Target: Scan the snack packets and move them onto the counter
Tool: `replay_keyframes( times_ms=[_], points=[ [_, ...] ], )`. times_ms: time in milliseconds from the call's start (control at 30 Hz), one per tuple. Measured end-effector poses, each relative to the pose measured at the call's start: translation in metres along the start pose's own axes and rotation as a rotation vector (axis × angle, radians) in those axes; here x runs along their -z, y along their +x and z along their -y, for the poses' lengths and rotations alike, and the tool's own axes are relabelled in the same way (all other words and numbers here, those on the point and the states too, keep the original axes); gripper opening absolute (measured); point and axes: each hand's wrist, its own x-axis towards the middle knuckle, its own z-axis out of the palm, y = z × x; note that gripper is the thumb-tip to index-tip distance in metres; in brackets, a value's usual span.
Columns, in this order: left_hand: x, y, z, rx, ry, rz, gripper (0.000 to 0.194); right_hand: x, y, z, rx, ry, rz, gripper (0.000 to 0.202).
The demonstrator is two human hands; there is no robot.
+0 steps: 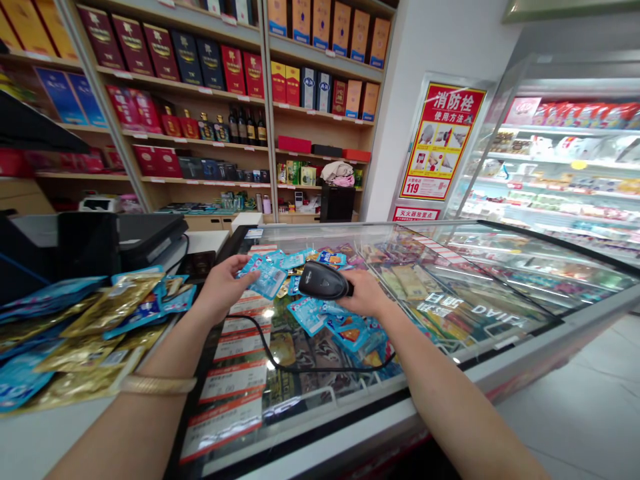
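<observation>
My left hand (226,288) pinches a blue snack packet (269,279) by its left edge, with the printed back turned up. In my right hand (364,292) is a black barcode scanner (323,281), its head pointing left toward that packet. The fingers around the scanner's handle are partly hidden. Under and around both hands, several loose blue packets (306,315) lie on the glass top of a chest freezer (345,393). From the scanner a black cable (310,369) loops over the glass.
A pile of gold and blue packets (100,327) lies on the white counter at left, near a black counter device (150,240). Price labels (233,373) line the freezer's left side. Behind stand shelves of boxed bottles (185,57) and a lit display fridge (565,160).
</observation>
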Motion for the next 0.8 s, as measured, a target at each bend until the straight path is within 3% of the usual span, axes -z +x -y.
replay_keyframes(
  times_ms=[800],
  points=[
    [0.0002,-0.0012,-0.0013,0.017,-0.020,0.006,0.052,0.0006,0.0003,-0.0008,-0.021,0.029,0.025,0.020]
  ],
)
